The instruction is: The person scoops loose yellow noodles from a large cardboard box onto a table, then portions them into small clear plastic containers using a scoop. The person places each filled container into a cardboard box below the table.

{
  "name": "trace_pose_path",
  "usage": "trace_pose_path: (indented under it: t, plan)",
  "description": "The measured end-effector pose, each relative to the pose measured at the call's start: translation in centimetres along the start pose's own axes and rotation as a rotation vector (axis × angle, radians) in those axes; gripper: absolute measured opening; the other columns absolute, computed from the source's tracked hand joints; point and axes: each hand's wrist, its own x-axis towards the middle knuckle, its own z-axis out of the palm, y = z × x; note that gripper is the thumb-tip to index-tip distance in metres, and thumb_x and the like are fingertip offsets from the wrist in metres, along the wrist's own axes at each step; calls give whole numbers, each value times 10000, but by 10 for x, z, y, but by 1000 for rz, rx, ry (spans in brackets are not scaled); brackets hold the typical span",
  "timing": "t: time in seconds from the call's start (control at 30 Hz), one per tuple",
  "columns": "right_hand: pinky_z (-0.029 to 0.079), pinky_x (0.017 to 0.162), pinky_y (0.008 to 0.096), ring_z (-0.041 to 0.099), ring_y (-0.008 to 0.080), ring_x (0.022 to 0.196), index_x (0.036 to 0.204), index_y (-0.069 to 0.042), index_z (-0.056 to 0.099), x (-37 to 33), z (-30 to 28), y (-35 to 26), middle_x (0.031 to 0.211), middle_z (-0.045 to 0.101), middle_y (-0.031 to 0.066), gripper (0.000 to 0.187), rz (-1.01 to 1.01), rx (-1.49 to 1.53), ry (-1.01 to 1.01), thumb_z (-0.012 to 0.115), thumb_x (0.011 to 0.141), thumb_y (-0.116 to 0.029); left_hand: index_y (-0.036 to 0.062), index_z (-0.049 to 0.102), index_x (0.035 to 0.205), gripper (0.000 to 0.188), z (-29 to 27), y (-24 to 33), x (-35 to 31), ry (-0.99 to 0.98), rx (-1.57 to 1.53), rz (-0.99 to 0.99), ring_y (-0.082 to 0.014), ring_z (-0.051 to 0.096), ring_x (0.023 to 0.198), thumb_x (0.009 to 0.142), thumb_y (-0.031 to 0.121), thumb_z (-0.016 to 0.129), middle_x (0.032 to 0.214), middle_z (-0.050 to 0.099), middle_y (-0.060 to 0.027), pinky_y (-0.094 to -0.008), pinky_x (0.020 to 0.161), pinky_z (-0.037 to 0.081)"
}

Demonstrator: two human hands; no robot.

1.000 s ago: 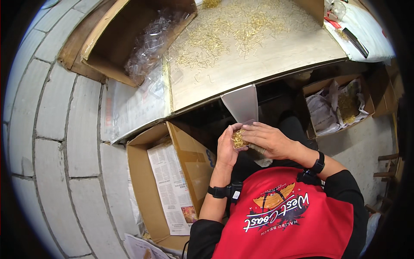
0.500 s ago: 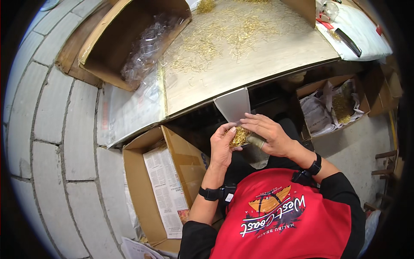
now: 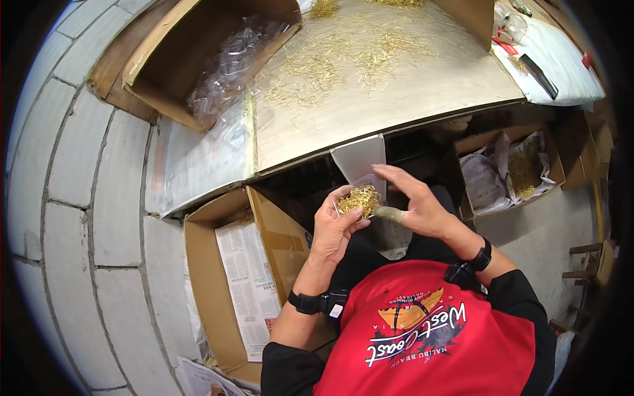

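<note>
Your left hand (image 3: 334, 223) grips the small clear box (image 3: 371, 180) from its left, thumb at the gold wire pieces (image 3: 358, 198) heaped inside. Your right hand (image 3: 422, 208), thumb and fingers wide apart, stands just right; cannot tell whether its covered thumb touches. Box lies between your hands, nearer you than the tabletop (image 3: 290, 142).

Clear case (image 3: 370, 180) partly hidden

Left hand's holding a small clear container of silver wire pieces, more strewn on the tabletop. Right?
Wrong colour: the wire pieces are gold, not silver, as the head view shows. The left hand does hold the small clear container of them, with more strewn on the tabletop.
</note>
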Motion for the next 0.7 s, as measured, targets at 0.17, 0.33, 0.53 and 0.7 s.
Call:
trace_pose_path:
  t: [0.17,0.33,0.53,0.7]
  plan:
    - [448,936,344,515,311,1175,1279,-26,482,27,27,-18,1343,461,176,467,183,277,-93,633,844,-100,32,457,1225,376,-11,27,-12,42,8,55,-190,619,980,877,61,596,1131,580,-93,-311,698,586]
    - [471,900,376,535,331,1126,1274,-36,492,50,61,-27,1378,415,188,419,-98,-104,-155,588,882,-148,35,485,1200,343,-39,57,-24,82,-43,117,-185,624,968,980,296,449,1125,582,-95,-311,678,584]
    - [453,916,405,514,362,1134,1367,-65,386,89,102,-51,1438,326,187,546,-145,-358,-279,588,880,-204,30,493,1190,394,-82,88,-31,184,-8,211,-170,639,918,999,353,374,1072,596,-85,-326,671,583]
    - [440,950,400,469,377,1202,1363,-58,386,97,113,-39,1410,374,169,523,-135,-132,-253,573,884,-157,23,494,1198,410,-121,114,-41,298,3,257,-180,645,914,1007,348,332,1085,606,-97,-310,654,586]
